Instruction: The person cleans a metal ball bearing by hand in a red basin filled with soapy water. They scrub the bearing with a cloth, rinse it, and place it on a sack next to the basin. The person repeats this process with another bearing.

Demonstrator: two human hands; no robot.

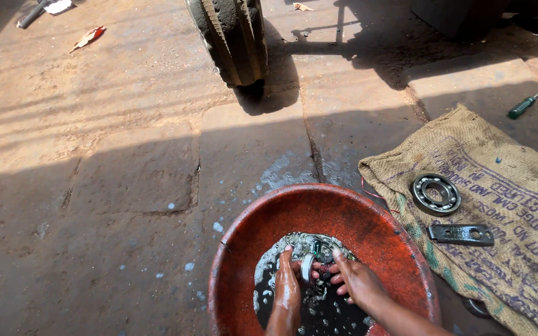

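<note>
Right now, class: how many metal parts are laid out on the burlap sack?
2. A ball bearing lies near the burlap sack's left edge, and a flat bracket lies just below it. Others may sit hidden in the red basin's dark liquid.

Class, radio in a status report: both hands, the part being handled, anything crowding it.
Left hand and right hand grip a round metal part over dark, foamy liquid in the red basin. Nothing crowding it.
</note>
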